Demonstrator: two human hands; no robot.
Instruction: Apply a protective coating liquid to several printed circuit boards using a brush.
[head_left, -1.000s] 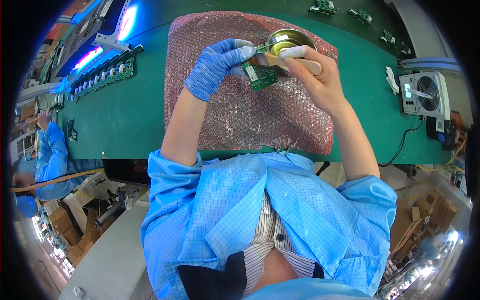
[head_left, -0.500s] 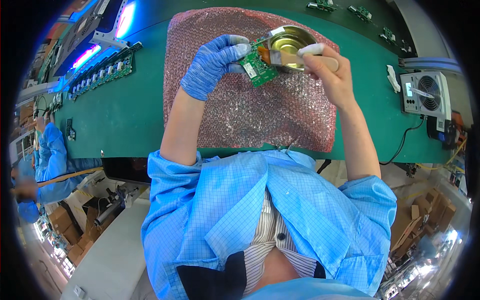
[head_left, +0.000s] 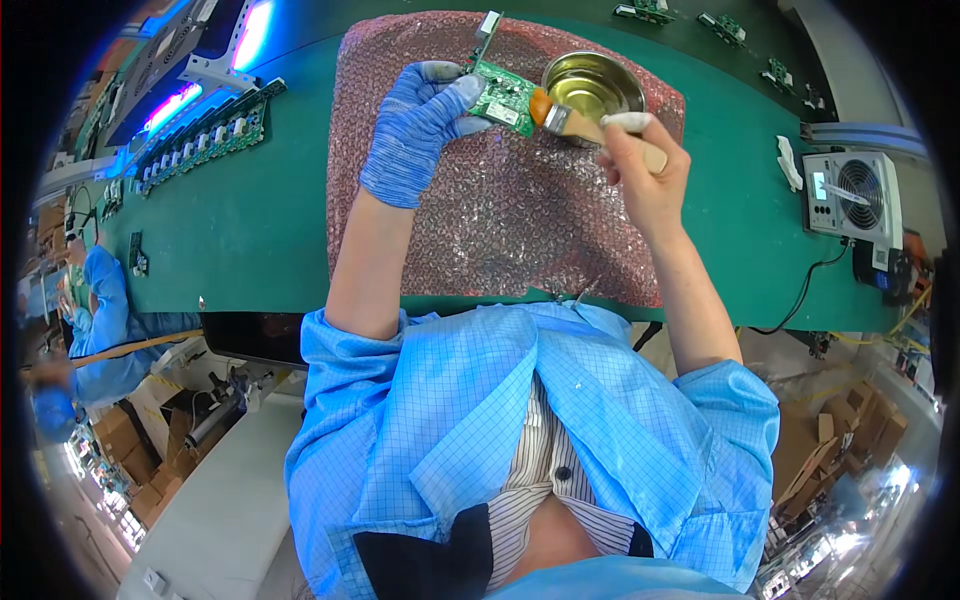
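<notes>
Green flat worktable (head_left: 250,250), reddish bubble-wrap sheet (head_left: 480,240) on it, white boxy fan unit (head_left: 853,195) at right, blue-gloved left hand (head_left: 405,135) pinching green circuit board (head_left: 503,97) over the wrap, right hand (head_left: 650,175) gripping flat wooden-handled brush (head_left: 580,125) near round metal bowl (head_left: 622,72), board farther left than half a second ago, bristles now at its right edge.

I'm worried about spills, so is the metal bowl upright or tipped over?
Upright: the metal bowl sits on the pinkish bubble wrap with its round mouth facing up, its inside showing from above.
</notes>
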